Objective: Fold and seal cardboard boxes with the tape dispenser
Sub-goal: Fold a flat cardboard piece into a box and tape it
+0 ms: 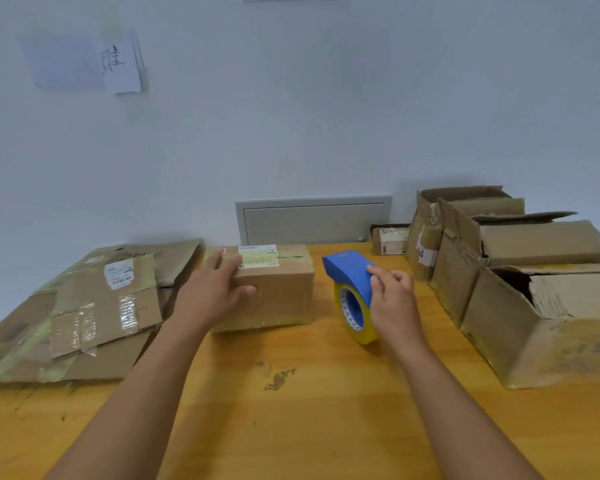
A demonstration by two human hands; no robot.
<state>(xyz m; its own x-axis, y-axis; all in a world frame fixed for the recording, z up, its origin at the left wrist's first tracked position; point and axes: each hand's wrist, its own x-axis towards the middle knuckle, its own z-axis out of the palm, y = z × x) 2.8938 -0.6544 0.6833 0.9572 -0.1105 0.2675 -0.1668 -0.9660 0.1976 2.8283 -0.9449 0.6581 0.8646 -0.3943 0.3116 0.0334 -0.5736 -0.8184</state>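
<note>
Head view: left hand (pixel 212 292) lay flat, fingers apart, on box (pixel 274 289); right hand (pixel 394 303) clasped dispenser (pixel 352 289). Loose grip risked crooked tape.

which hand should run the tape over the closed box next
Right. The right hand already rests on the blue tape dispenser, while the left hand lies flat on the closed cardboard box, steadying it.

Matt cardboard box (pixel 274 289), glossy tape, scuffed wooden table (pixel 291 410).
</note>
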